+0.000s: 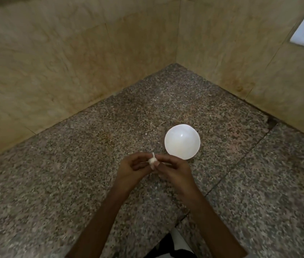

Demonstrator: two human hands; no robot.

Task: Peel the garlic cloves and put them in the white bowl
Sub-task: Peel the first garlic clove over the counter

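As hands (132, 169) (174, 171) pinch garlic (152, 161), speckled granite counter (69, 183) meets beige tiled walls (63, 53).

1. I get one view, from a wide-angle camera worn on the person's head.
2. It faces forward and steeply down onto a speckled stone counter (84, 192) where two tiled walls (69, 60) meet in a corner.
3. It sits close: the left hand (131, 169) and right hand (175, 172) fill the lower middle, forearms entering from the bottom edge.

Glossy smooth white bowl (182, 142) on speckled polished granite counter (91, 183); veined beige stone walls (54, 53).
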